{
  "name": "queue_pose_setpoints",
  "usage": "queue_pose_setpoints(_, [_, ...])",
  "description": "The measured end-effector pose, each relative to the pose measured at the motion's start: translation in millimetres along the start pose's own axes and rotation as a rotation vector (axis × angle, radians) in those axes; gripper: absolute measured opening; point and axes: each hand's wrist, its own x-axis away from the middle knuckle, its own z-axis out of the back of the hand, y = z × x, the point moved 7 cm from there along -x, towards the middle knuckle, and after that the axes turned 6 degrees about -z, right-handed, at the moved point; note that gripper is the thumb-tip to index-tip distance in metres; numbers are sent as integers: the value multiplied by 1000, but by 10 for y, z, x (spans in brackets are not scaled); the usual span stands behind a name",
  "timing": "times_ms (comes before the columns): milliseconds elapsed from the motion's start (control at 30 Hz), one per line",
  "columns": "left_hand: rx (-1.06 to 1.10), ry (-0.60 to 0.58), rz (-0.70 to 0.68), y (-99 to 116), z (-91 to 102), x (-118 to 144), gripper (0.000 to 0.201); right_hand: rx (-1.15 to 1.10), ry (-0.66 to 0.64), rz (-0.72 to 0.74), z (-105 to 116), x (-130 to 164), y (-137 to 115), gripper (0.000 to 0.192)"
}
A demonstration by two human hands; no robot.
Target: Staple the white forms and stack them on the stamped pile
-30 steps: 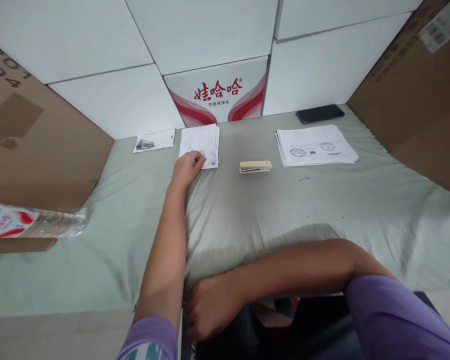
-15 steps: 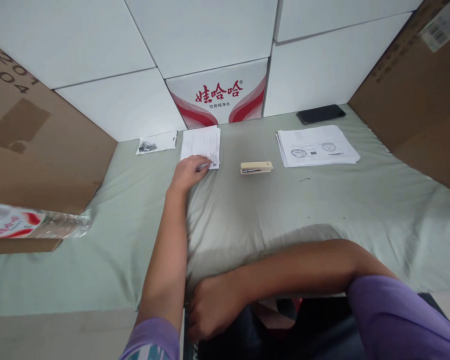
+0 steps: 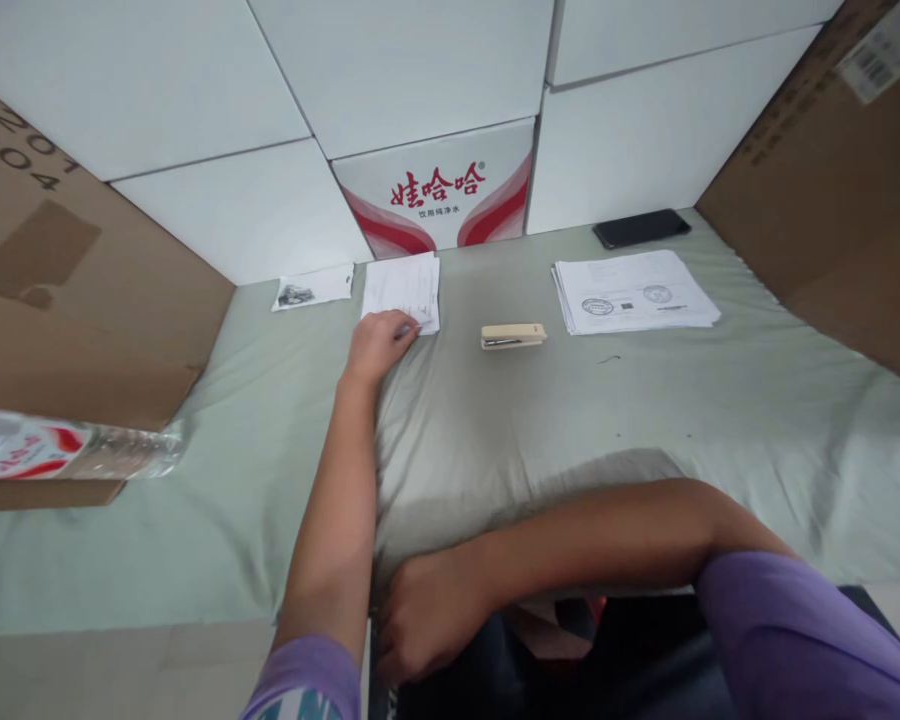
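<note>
My left hand [image 3: 379,342] reaches far across the pale green cloth [image 3: 570,420], and its fingers pinch the near corner of a small stack of printed papers [image 3: 406,282]. A beige stapler [image 3: 513,335] lies a short way to the right of that stack, untouched. Further right sits a larger stack of stamped papers [image 3: 634,292]. My right hand [image 3: 427,620] rests curled at the table's near edge, beside my left arm, with nothing visible in it.
A black phone [image 3: 640,227] lies behind the larger stack. A small printed slip [image 3: 313,287] sits left of the small stack. A water bottle [image 3: 67,450] lies at the left edge. Cardboard boxes [image 3: 60,300] flank both sides; white cartons and a red-printed carton [image 3: 439,190] wall the back.
My left fingers have crept slightly right along the small stack's near corner. The right hand has stayed put, and the view has shifted a little.
</note>
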Motion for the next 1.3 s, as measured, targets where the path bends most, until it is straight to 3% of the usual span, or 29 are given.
queue_pose_setpoints(267, [-51, 89, 66, -36, 85, 32, 17, 24, 51, 34, 43, 27, -13, 19])
queue_pose_setpoints(500, [-78, 127, 29, -12, 126, 37, 19, 86, 55, 36, 146, 31, -31, 28])
queue_pose_setpoints(767, [-10, 142, -86, 44, 134, 15, 20, 47, -15, 38, 118, 22, -6, 30])
queue_pose_setpoints(1000, [-50, 206, -71, 20, 204, 44, 24, -12, -64, 4, 154, -13, 17, 29])
queue_pose_setpoints(1167, [-93, 299, -62, 13, 368, 80, 19, 100, -3, -122, 580, 30, 144, 24])
queue_pose_setpoints(1300, [-38, 465, -69, 149, 796, 112, 10, 166, 177, -392, 1243, 420, 391, 20])
